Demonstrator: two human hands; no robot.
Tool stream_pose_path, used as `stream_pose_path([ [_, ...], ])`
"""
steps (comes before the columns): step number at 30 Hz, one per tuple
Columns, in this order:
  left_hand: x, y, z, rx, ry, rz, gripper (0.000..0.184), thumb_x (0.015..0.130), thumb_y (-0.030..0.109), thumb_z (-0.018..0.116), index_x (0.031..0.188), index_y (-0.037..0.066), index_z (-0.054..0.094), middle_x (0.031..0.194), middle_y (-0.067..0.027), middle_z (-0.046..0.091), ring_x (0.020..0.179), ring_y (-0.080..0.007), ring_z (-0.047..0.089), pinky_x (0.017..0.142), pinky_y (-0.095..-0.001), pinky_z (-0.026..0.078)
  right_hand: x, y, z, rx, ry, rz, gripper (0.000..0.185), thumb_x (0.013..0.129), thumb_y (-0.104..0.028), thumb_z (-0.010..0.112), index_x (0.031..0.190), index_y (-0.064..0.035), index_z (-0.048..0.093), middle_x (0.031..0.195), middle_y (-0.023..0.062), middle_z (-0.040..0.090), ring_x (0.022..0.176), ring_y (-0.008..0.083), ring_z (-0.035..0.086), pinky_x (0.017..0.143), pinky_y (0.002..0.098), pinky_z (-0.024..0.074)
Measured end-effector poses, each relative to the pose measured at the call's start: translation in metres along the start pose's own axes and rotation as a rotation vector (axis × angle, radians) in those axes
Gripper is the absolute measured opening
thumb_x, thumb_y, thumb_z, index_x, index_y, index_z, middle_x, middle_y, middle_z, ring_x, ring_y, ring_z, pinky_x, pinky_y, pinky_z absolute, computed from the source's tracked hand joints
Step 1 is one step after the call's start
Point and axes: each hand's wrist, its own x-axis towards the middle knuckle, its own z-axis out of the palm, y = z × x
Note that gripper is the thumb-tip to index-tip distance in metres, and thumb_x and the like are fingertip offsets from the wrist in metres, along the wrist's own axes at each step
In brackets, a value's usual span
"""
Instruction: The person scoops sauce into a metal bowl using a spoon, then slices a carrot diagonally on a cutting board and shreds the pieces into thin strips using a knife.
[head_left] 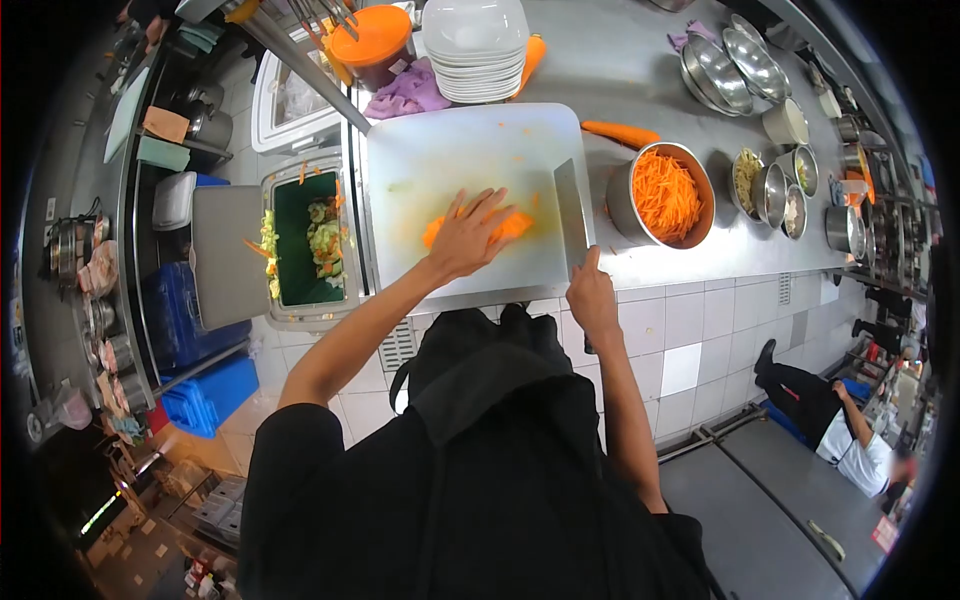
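Note:
My left hand [468, 238] lies with its fingers spread over a flat heap of orange carrot slices [515, 226] on the white cutting board [450, 135]. Much of that heap is hidden under the palm. At the board's right edge, my right hand [594, 297] is wrapped round the handle of a cleaver [573, 212]. Its broad blade points away from me and is apart from the slices. Right of the blade stands a steel pot [622, 200] full of shredded carrot [666, 196]. A whole carrot [622, 133] rests behind the pot.
Left of the board is an open bin [312, 255] with vegetable scraps. Stacked white dishes [475, 50], a purple cloth [410, 92] and an orange-lidded tub [372, 38] stand behind. Steel bowls [718, 78] sit far right. Another person [850, 440] is at lower right.

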Motion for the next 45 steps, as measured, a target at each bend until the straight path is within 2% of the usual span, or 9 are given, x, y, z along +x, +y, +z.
stream_pose_path([
  [5, 0.016, -0.003, 0.028, -0.276, 0.022, -0.041, 0.012, 0.088, 0.015, 0.059, 0.098, 0.011, 0.064, 0.094, -0.0054, 0.056, 0.09, -0.0238, 0.056, 0.079, -0.0373, 0.044, -0.001, -0.006, -0.006, -0.106, 0.009, -0.05, 0.025, 0.096, -0.006, 0.05, 0.114, 0.0026, 0.036, 0.067, 0.0316, 0.059, 0.066, 0.0521, 0.06, 0.056, 0.0586, 0.0461],
  [15, 0.019, 0.003, 0.021, -0.231, -0.037, -0.052, 0.018, 0.084, 0.015, 0.061, 0.101, 0.012, 0.064, 0.095, -0.0067, 0.056, 0.094, -0.0248, 0.055, 0.081, -0.0371, 0.045, -0.038, -0.027, 0.003, -0.125, -0.146, -0.041, 0.029, 0.083, 0.007, 0.049, 0.108, -0.0003, 0.037, 0.075, 0.0287, 0.062, 0.069, 0.0498, 0.061, 0.06, 0.0581, 0.0476],
  [17, 0.02, 0.003, 0.021, -0.185, -0.069, -0.038, 0.019, 0.084, 0.017, 0.061, 0.102, 0.013, 0.065, 0.095, -0.0066, 0.056, 0.095, -0.0247, 0.055, 0.082, -0.0368, 0.045, -0.043, -0.029, 0.0, -0.118, -0.124, -0.052, 0.019, 0.097, -0.003, 0.045, 0.112, 0.0004, 0.035, 0.072, 0.0318, 0.06, 0.067, 0.0503, 0.06, 0.056, 0.0569, 0.0466],
  [21, 0.021, 0.004, 0.022, -0.182, -0.071, -0.046, 0.021, 0.084, 0.017, 0.062, 0.104, 0.013, 0.065, 0.095, -0.0066, 0.056, 0.096, -0.0245, 0.055, 0.082, -0.0367, 0.046, -0.034, -0.015, 0.018, -0.126, -0.145, -0.067, 0.018, 0.096, -0.003, 0.046, 0.11, 0.0007, 0.036, 0.07, 0.0312, 0.06, 0.066, 0.0505, 0.06, 0.056, 0.0571, 0.0463],
  [23, 0.021, 0.004, 0.022, -0.201, -0.032, -0.031, 0.021, 0.083, 0.014, 0.06, 0.103, 0.011, 0.065, 0.094, -0.0073, 0.055, 0.092, -0.0252, 0.055, 0.08, -0.0375, 0.046, -0.026, -0.025, 0.011, -0.123, -0.152, -0.074, 0.031, 0.081, 0.008, 0.05, 0.108, 0.0016, 0.037, 0.076, 0.0287, 0.061, 0.071, 0.0497, 0.061, 0.061, 0.0572, 0.0488],
  [30, 0.018, 0.003, 0.022, -0.212, -0.045, -0.02, 0.023, 0.081, 0.015, 0.061, 0.103, 0.011, 0.066, 0.096, -0.0075, 0.056, 0.093, -0.0253, 0.055, 0.081, -0.0381, 0.046, -0.038, -0.027, 0.013, -0.123, -0.154, -0.051, 0.034, 0.08, 0.008, 0.05, 0.11, 0.0035, 0.036, 0.071, 0.0293, 0.06, 0.066, 0.0489, 0.061, 0.058, 0.0569, 0.0483],
  [40, 0.018, 0.005, 0.023, -0.219, -0.07, -0.061, 0.021, 0.085, 0.016, 0.061, 0.105, 0.011, 0.065, 0.097, -0.0078, 0.056, 0.095, -0.0252, 0.055, 0.083, -0.0378, 0.046, -0.028, -0.028, 0.016, -0.101, -0.169, -0.025, 0.034, 0.08, 0.008, 0.051, 0.111, 0.005, 0.036, 0.071, 0.0304, 0.06, 0.068, 0.0488, 0.061, 0.059, 0.0559, 0.0489],
  [42, 0.012, 0.008, 0.021, -0.226, -0.058, -0.059, 0.021, 0.085, 0.016, 0.061, 0.105, 0.011, 0.065, 0.097, -0.008, 0.056, 0.095, -0.0254, 0.055, 0.083, -0.0378, 0.046, -0.022, -0.037, 0.007, -0.105, -0.16, -0.076, 0.027, 0.092, 0.001, 0.048, 0.114, 0.006, 0.034, 0.066, 0.0326, 0.058, 0.064, 0.0509, 0.059, 0.055, 0.058, 0.046],
  [45, 0.017, 0.002, 0.023, -0.262, -0.013, -0.048, 0.021, 0.085, 0.015, 0.062, 0.104, 0.01, 0.064, 0.097, -0.0082, 0.056, 0.094, -0.026, 0.055, 0.083, -0.0378, 0.046, -0.034, -0.035, 0.007, -0.112, -0.143, -0.115, 0.029, 0.093, 0.0, 0.048, 0.116, 0.0072, 0.032, 0.066, 0.0326, 0.058, 0.064, 0.0504, 0.06, 0.055, 0.057, 0.0471],
])
